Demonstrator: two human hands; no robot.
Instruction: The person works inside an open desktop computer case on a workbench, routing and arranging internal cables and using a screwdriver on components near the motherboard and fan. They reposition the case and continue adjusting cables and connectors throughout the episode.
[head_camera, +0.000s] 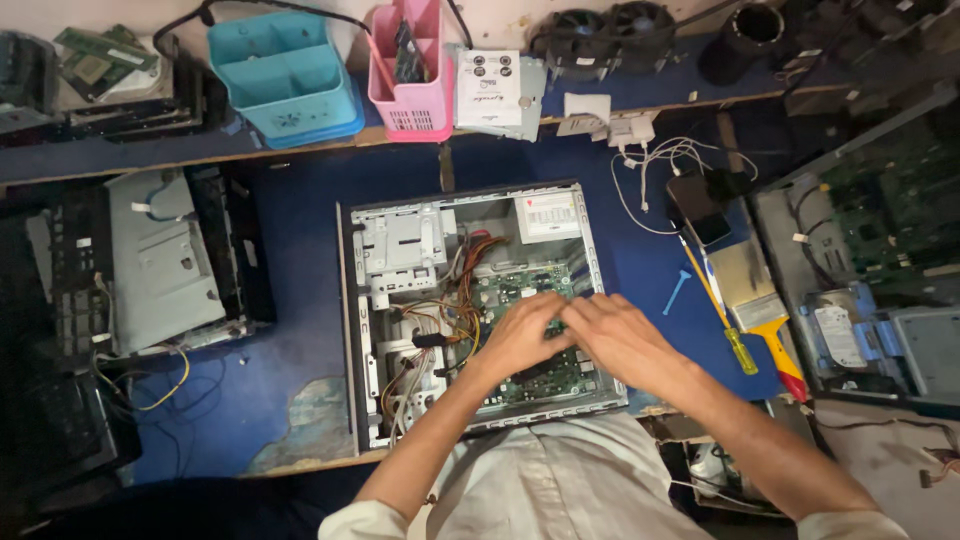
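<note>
Head view: an open desktop computer case (480, 310) lies on its side on the blue counter (300, 230), its green motherboard (520, 290) exposed among orange and yellow cables (465, 275). Both hands reach into the case over the motherboard. The left hand (525, 335) lies with fingers bent down onto the board; the right hand (625, 340) rests just beside it, fingers pointing left and touching the left hand's fingers. Whether either hand grips anything cannot be told, since the fingertips are hidden. To the right of the case lie a paintbrush (755, 295) and a yellow-handled screwdriver (725, 320). Behind the case stand a blue plastic basket (285, 75) and a pink basket (412, 70). Another opened case (160, 260) lies to the left.
</note>
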